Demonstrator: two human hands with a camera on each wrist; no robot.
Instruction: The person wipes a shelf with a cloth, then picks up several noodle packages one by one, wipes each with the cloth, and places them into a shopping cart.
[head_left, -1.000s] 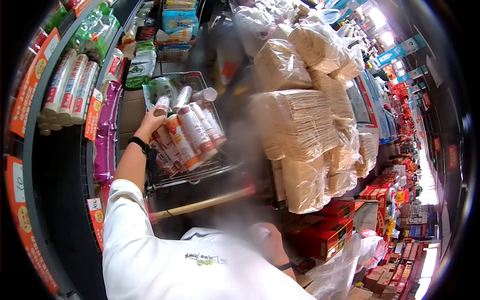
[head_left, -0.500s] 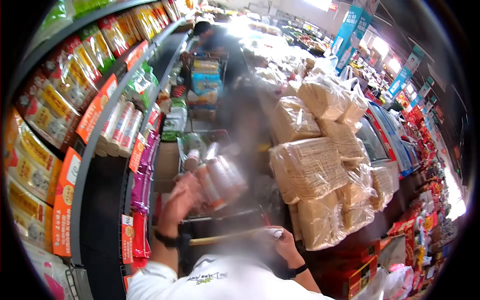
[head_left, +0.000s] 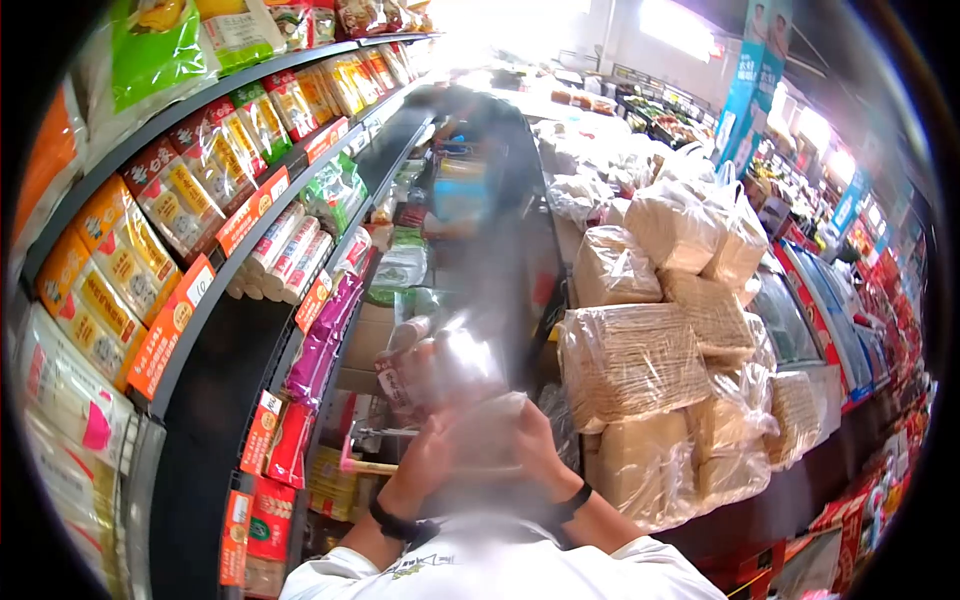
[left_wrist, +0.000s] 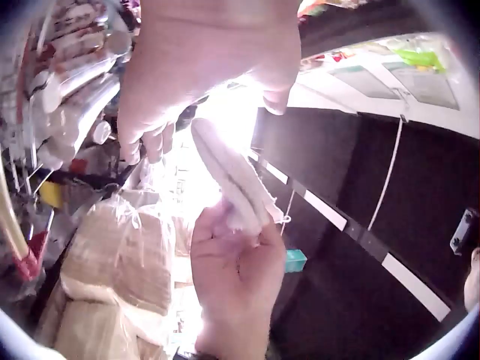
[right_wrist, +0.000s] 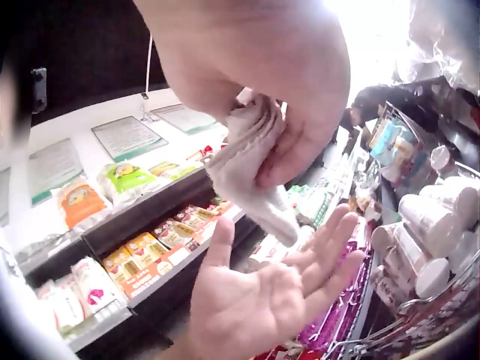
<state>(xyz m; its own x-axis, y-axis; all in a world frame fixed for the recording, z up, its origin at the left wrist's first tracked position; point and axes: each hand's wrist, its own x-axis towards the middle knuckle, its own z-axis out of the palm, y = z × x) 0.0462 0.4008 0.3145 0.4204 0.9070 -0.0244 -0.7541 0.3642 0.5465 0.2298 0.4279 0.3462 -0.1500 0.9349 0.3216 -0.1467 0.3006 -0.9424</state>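
My right hand grips a crumpled white cloth between curled fingers and thumb, one end of it hanging free. Facing it from the left, my left hand is spread out, palm up in the right wrist view, with the cloth's loose end just above its fingers. A hazy smear covers the space between both hands in the head view. Just beyond them stands a wire shopping cart loaded with several white cylindrical packages. Part of the cart's handle shows beside the left forearm.
Shelves with bagged goods and orange price tags run along the left. On the right, plastic-wrapped tan bundles are piled high. A narrow aisle with more packaged goods lies ahead, and blue banners hang farther back.
My left hand has left the packages in the cart and come back beside the right hand, its fingers now spread. The right hand has risen with the cloth. The head view has tilted up.
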